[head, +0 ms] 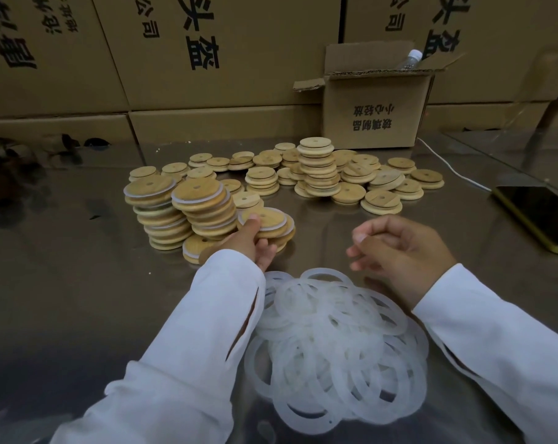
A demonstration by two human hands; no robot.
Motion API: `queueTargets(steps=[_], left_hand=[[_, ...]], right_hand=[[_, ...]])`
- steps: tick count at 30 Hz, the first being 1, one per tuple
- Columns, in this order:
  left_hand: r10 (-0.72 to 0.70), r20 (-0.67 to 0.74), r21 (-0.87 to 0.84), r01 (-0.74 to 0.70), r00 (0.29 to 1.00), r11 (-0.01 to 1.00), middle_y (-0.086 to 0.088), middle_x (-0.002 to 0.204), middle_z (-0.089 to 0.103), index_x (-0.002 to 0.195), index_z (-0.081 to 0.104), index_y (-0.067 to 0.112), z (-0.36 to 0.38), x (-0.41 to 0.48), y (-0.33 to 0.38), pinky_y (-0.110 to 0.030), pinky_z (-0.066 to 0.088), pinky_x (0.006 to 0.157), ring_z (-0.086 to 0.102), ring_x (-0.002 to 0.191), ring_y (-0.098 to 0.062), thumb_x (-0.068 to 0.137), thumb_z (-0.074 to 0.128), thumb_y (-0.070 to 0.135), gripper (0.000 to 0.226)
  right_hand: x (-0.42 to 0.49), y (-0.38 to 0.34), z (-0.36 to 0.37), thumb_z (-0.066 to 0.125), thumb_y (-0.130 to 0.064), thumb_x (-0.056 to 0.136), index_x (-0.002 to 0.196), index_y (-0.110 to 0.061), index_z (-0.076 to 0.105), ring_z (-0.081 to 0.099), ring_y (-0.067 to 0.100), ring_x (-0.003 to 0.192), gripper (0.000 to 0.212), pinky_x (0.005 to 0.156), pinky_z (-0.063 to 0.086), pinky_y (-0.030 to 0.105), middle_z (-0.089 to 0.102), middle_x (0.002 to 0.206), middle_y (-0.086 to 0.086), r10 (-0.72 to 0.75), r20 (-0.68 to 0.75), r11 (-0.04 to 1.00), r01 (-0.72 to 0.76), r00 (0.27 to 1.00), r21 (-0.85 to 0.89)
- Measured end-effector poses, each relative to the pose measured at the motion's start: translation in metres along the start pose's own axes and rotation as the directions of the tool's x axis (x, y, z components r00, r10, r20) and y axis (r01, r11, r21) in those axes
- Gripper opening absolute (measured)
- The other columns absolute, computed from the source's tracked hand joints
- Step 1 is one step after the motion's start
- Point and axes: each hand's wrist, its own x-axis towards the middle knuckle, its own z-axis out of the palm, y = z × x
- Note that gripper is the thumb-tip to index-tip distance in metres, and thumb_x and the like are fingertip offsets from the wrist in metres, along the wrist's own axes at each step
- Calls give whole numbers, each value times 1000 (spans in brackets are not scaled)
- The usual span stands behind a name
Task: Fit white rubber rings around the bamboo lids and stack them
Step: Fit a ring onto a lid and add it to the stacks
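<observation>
My left hand grips a bamboo lid with a white ring round it, thumb on top, on a short stack beside two taller stacks of ringed lids. My right hand hovers over the table with fingers loosely curled, holding nothing I can see. A heap of white rubber rings lies in front of me between my sleeves. Bare bamboo lids lie piled and stacked further back.
A steel table carries everything. A small open cardboard box with a plastic bottle stands at the back right. A phone with a white cable lies at the right edge. Large cartons wall the back.
</observation>
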Motion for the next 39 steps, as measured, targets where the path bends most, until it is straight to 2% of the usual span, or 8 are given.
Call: queueTargets(steps=[7,12,17,20,24,30,33,39], left_hand=[[-22,36,-106,25,999,994,-5,69,58,69,55,4,-2,4,0,-19,54,48,59,62,-12,82,68,15,21],[-38,59,-66,42,998,997,-1,71,52,74,51,9,2,0,1,-18,53,54,54,62,-8,88,59,16,18],[179,-58,38,-177,982,984,0,48,57,80,55,10,7,-15,2,-16,44,34,54,39,-4,82,66,9,11],[333,135,148,-352,933,924,-1,58,58,77,55,15,12,-28,-6,-15,46,39,52,34,0,82,64,2,17],[261,396,176,-352,880,919,4,55,58,81,56,13,13,-37,-19,-21,49,41,55,42,-6,84,61,-2,16],[206,489,194,-337,848,921,5,53,58,84,57,12,11,-33,-22,-22,50,41,55,44,-6,84,61,0,13],[196,506,172,-321,840,931,3,54,58,86,57,11,10,-32,-21,-23,50,42,56,44,-7,84,61,0,12],[173,524,168,-301,834,939,4,50,59,90,58,12,11,-31,-20,-24,50,43,57,46,-9,84,61,5,10]], right_hand=[[0,1,0,59,-9,86,78,-15,62,62,8,52,10,77,50,39,69,61,-4,11,2,1000,-11,1000,0],[3,4,-3,59,-9,86,77,-16,62,62,7,52,11,71,49,33,69,61,-4,-18,-13,1000,18,1000,-23],[18,12,-12,59,-11,86,78,-21,60,64,8,58,13,63,43,25,68,69,0,-80,-87,986,66,993,-154],[38,19,-20,58,-13,85,78,-24,58,60,12,70,13,67,42,26,65,75,-1,-152,-186,939,83,971,-334],[69,24,-24,54,-11,84,88,-25,57,54,6,71,14,63,39,19,57,75,-13,-310,-237,824,136,921,-549],[119,35,-24,58,-27,84,115,-16,50,51,31,109,34,91,45,41,52,121,10,-127,-255,625,-122,958,-771],[130,42,-26,59,-35,84,118,-16,48,49,32,112,41,93,42,41,50,125,11,-117,-272,527,-173,955,-832],[136,43,-27,60,-44,82,114,-16,50,52,32,110,44,95,42,43,58,116,10,-10,-374,580,-300,927,-758]])
